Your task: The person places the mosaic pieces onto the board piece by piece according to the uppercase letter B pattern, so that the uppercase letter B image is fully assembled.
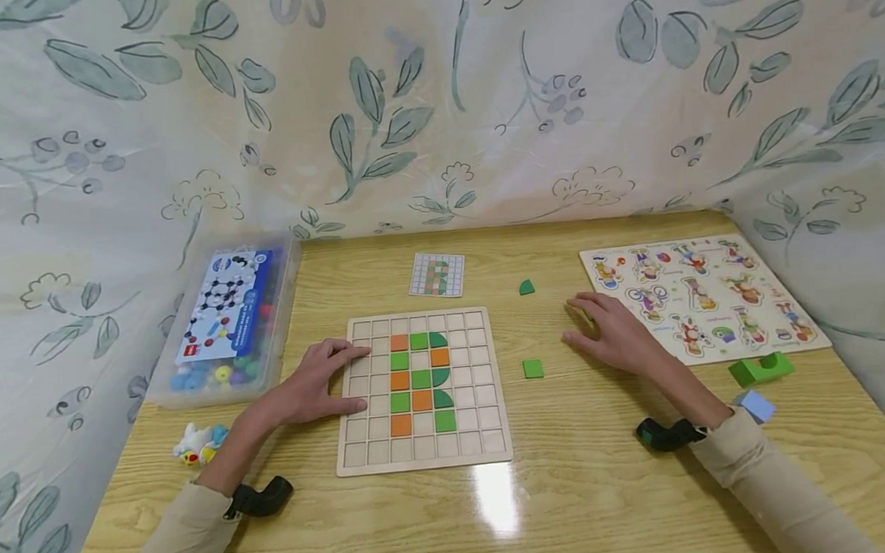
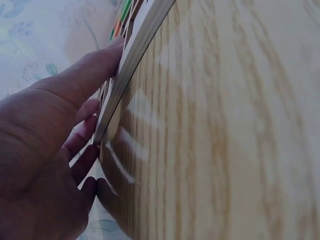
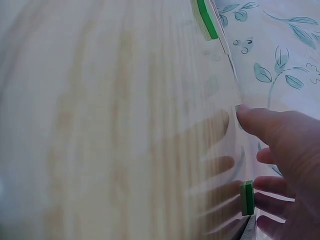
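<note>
A wooden grid board (image 1: 475, 442) lies on the table with orange squares, green squares and dark green quarter-round tiles set in its middle columns. My left hand (image 1: 313, 385) rests at its left edge, thumb and forefinger spread over the rim; in the left wrist view the thumb (image 2: 97, 65) lies against the board's side. To the right of the board, my right hand (image 1: 606, 332) is held over the table with relaxed fingers and nothing in them. Nearest to it are a loose green square tile (image 1: 533, 369) and a dark green quarter-round tile (image 1: 526, 287).
Behind the board lies a small pattern card (image 1: 437, 275). A clear plastic case (image 1: 270, 365) of coloured pieces and a small toy figure (image 1: 199, 444) are at left. On the right are a picture puzzle board (image 1: 714, 296), a green block (image 1: 761, 369) and a blue block (image 1: 755, 405).
</note>
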Demonstrator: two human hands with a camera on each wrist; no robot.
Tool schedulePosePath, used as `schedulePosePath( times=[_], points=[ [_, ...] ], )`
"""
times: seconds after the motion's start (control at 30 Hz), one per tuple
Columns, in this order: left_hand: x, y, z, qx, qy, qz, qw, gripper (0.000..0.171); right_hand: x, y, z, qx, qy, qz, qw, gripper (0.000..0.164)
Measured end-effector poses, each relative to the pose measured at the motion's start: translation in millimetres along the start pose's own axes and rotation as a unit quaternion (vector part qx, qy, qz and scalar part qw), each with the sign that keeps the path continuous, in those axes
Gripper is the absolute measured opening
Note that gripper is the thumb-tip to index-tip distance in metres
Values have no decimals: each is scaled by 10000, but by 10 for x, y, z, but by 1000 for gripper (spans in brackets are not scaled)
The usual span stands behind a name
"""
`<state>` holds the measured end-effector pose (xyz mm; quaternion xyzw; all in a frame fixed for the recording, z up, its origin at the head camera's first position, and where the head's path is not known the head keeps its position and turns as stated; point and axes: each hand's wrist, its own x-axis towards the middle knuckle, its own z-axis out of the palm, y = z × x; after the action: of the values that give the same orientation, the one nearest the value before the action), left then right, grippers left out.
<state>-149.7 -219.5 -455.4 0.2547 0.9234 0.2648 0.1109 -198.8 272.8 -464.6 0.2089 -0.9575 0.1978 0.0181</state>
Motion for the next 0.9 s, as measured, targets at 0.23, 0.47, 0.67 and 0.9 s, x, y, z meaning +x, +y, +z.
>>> schedulePosePath(
  times=[0.23,0.47,0.67,0.9],
  points=[
    [1,14,-7,6,10,36,10000,73,-3,13,15,-53,-4,31,10000,60],
    [3,-4,5,4,10,32,10000,74,-15,0,20,-94,45,6,9999,59],
    [0,-6,0,-9,23,75,10000,73,-22,-6,20,-90,132,-37,9999,58],
    [-5,1,-6,-76,25,17,10000,74,-19,24,-20,88,236,73,9997,64]
  ],
)
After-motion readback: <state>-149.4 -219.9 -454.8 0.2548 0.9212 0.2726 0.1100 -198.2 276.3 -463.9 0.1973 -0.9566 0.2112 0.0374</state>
